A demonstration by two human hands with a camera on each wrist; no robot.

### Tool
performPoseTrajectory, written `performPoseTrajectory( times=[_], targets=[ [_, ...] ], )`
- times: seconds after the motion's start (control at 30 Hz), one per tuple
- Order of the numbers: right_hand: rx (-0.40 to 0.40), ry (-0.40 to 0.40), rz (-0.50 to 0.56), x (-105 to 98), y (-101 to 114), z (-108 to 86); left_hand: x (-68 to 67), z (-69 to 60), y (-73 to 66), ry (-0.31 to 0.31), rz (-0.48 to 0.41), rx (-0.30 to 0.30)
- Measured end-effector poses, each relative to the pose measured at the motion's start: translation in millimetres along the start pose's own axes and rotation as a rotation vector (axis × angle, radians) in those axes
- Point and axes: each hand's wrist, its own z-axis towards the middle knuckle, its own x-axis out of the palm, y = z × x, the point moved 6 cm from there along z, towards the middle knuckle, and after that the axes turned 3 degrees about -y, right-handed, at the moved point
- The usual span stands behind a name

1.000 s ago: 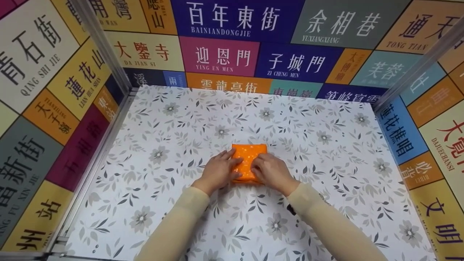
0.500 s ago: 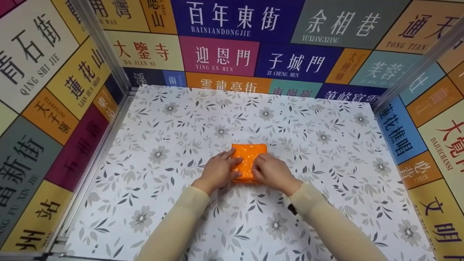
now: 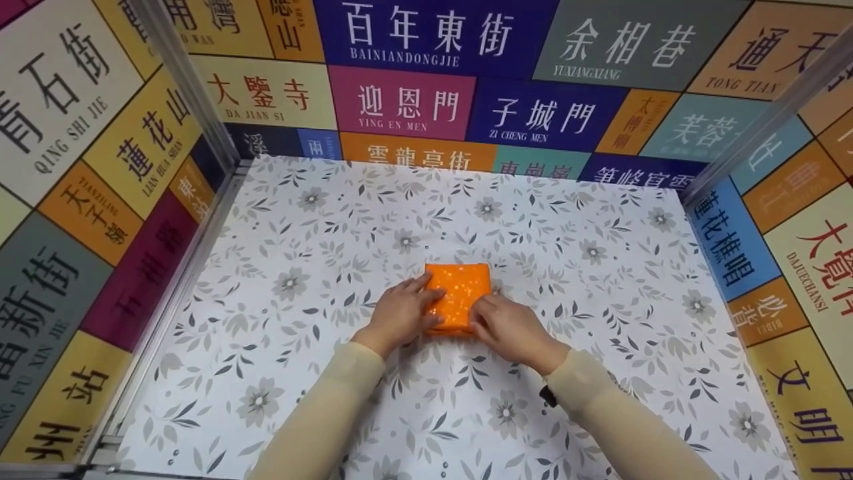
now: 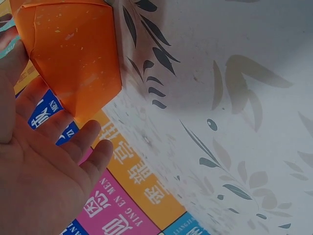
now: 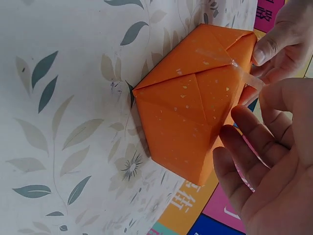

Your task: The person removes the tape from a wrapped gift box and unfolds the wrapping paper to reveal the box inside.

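An orange speckled wrapped package (image 3: 461, 293) lies on the flowered surface, its folded end flaps showing in the right wrist view (image 5: 186, 98). My left hand (image 3: 400, 313) presses against its left side, fingers partly over the top and thumb near the front corner. In the left wrist view the left hand's fingers (image 4: 73, 142) are spread beside the orange paper (image 4: 73, 54). At the package's right front corner, my right hand (image 3: 516, 330) pinches a short clear strip (image 5: 248, 79) between thumb and index finger, its other fingers loosely bent along the paper (image 5: 264, 147).
White paper with grey flowers and leaves (image 3: 293, 227) covers the work surface. Colourful sign-patterned panels (image 3: 406, 103) stand behind and at both sides, with metal frame posts (image 3: 200, 87) at the corners. A dark band (image 3: 548, 396) shows at the right sleeve.
My right hand has moved slightly right and toward the body, from over the package's top to its right front edge. The left hand and the package have stayed nearly still.
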Motion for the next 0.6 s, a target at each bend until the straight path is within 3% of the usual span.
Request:
performPoseTrajectory(
  times=[0.4,0.6],
  targets=[
    [-0.025,0.030,-0.018,1.1,7.0,-13.2,-0.9,1.2,-1.1,-0.007,0.018,0.005],
    [-0.109,0.037,-0.006,-0.2,11.2,-18.2,0.8,0.9,-0.3,0.010,0.011,-0.012]
  ],
)
